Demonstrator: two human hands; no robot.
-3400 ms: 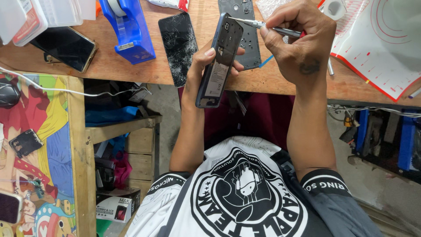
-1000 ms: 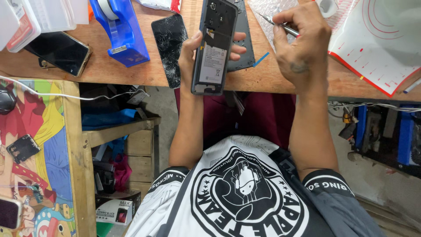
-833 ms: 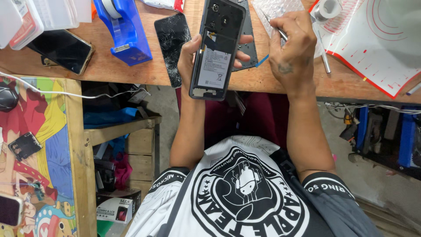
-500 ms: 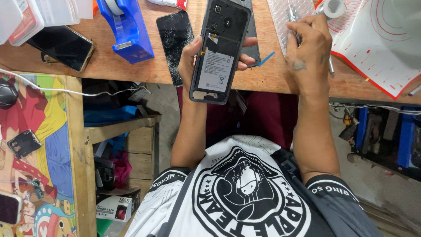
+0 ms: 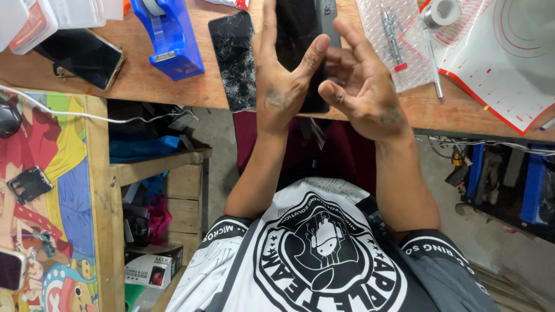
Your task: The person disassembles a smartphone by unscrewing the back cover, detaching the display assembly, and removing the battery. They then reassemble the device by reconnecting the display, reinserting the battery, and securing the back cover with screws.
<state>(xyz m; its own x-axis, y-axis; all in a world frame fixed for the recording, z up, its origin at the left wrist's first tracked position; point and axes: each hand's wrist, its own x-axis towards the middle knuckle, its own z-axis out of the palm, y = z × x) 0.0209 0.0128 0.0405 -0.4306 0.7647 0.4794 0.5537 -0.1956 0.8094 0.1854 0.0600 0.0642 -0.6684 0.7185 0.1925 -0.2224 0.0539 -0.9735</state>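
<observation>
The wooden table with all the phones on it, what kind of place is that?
Probably a phone repair bench. A cracked phone screen lies on the wooden table, small screwdrivers rest nearby, and the left hand holds a dark phone.

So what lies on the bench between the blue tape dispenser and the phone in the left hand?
In the head view, a cracked dark screen panel lies between the blue tape dispenser and the phone held by the left hand.
</observation>
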